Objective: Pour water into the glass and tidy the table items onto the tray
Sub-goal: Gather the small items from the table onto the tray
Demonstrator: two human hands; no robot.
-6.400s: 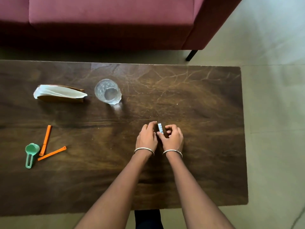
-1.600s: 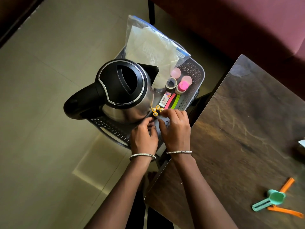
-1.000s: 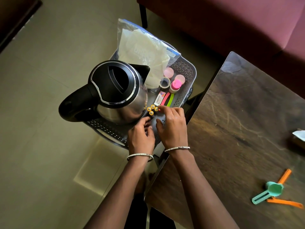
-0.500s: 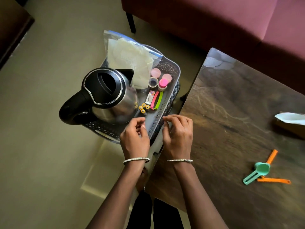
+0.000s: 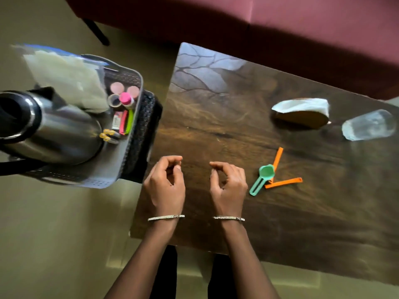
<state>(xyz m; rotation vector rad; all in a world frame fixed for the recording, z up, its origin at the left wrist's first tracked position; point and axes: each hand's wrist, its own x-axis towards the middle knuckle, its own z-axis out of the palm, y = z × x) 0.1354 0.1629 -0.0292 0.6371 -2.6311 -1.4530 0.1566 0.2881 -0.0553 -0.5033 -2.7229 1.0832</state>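
Left hand (image 5: 165,186), right hand (image 5: 228,186) loosely curled, empty, over the table (image 5: 216,126), green scoop (image 5: 262,175) near the right.

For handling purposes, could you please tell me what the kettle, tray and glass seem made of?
The kettle looks like polished metal, probably steel, given its mirror-like reflections. The tray looks like matte grey plastic with perforated walls. The glass is clear glass or plastic; blur leaves it open.

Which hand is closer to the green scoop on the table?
Right. The right hand hovers just beside the green scoop; the left hand is farther off, by the tray.
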